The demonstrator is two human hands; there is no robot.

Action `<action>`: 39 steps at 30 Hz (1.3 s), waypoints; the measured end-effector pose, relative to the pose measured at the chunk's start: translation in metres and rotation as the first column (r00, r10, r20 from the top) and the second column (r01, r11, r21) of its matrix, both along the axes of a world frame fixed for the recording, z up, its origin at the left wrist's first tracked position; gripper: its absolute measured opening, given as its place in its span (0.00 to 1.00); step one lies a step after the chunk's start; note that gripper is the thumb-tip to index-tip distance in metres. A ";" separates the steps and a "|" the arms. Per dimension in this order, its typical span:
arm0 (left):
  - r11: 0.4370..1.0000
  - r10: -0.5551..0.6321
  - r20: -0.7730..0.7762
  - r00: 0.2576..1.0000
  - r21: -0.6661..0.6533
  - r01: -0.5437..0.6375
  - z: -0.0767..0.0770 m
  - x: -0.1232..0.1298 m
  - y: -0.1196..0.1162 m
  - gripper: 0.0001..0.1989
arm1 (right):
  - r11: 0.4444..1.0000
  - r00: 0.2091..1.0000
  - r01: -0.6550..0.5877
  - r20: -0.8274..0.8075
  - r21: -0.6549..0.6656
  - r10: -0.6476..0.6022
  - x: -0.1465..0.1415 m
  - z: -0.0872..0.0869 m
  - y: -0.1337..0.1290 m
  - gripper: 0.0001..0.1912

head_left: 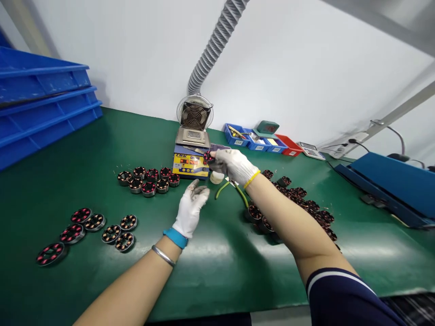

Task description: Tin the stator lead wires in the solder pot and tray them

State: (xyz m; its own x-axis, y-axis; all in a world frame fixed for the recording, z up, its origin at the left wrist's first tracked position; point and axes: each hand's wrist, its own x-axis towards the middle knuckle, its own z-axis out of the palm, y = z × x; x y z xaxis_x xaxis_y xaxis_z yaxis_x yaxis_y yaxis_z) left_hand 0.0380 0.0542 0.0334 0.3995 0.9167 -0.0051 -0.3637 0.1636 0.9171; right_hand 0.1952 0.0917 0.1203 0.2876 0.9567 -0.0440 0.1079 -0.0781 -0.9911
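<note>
My right hand (pixel 234 166), in a white glove with a yellow cuff, pinches a small red and black wound core (pixel 208 157) at the right edge of a yellow and blue soldering station (pixel 190 164). Below the station, my left hand (pixel 190 206), also gloved, is held with fingers apart and nothing in them. Several wound cores (pixel 148 188) stand in two rows left of the station. Green-handled pliers (pixel 242 195) lie under my right wrist, beside a small white round container (pixel 216 177).
More cores (pixel 73 233) lie at the front left, and many copper-wound ones (pixel 299 192) at the right, partly behind my right forearm. A fan (pixel 195 116) with a grey duct stands behind the station. Blue trays (pixel 44 104), small bins (pixel 256 140) and a blue machine (pixel 390 181) surround the green table.
</note>
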 end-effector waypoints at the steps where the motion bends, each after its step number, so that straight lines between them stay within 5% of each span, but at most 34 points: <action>1: 1.000 -0.017 0.030 0.999 0.015 0.017 0.001 -0.002 0.000 0.40 | 1.000 0.995 -0.021 -0.098 -0.023 0.019 -0.005 -0.006 -0.014 0.18; 3: 0.997 -0.058 0.059 0.997 0.059 0.055 0.003 -0.005 -0.001 0.38 | 0.997 0.975 -0.033 -0.221 -0.076 0.016 -0.014 -0.018 -0.039 0.19; 7: 0.986 -0.109 0.054 0.993 0.130 0.101 0.006 -0.007 -0.005 0.33 | 0.993 0.974 0.027 -0.218 -0.116 -0.052 -0.023 -0.028 -0.062 0.17; 10: 0.984 -0.144 0.001 0.990 0.109 0.143 0.007 -0.006 -0.008 0.33 | 0.995 0.993 0.101 0.061 -0.028 -0.099 -0.015 -0.021 -0.052 0.12; 12: 0.981 -0.167 -0.041 0.985 0.098 0.170 0.006 -0.004 -0.010 0.34 | 0.989 0.919 0.111 0.369 0.096 -0.139 -0.006 -0.012 -0.036 0.14; 15: 0.968 -0.209 -0.153 0.966 0.109 0.227 0.004 -0.001 -0.013 0.36 | 0.970 0.590 0.066 0.774 0.236 -0.228 0.008 0.006 -0.007 0.18; 19: 0.926 -0.283 -0.363 0.888 0.138 0.352 0.002 0.003 -0.016 0.37 | 0.982 0.090 0.040 0.978 0.185 -0.188 0.018 0.030 0.033 0.20; 24: 0.888 -0.277 -0.524 0.806 0.182 0.423 0.004 0.002 -0.017 0.37 | 0.997 -0.213 0.041 0.975 0.071 -0.060 0.017 0.044 0.078 0.19; 33: 0.869 -0.256 -0.604 0.755 0.198 0.453 0.006 0.002 -0.018 0.36 | 0.999 -0.384 0.009 0.922 -0.048 0.048 0.011 0.038 0.119 0.16; 39: 0.867 -0.252 -0.611 0.750 0.201 0.455 0.006 0.002 -0.017 0.36 | 0.999 -0.350 0.020 0.936 -0.035 0.040 0.005 0.029 0.123 0.17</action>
State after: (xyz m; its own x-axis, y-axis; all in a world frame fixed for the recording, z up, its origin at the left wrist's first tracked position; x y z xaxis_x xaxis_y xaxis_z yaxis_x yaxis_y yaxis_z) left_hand 0.0399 0.0368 0.0395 0.7148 0.6965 -0.0634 0.2411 -0.1602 0.9572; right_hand 0.2005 0.2147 0.1497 -0.0404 0.9671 0.2513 0.8887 -0.0802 0.4515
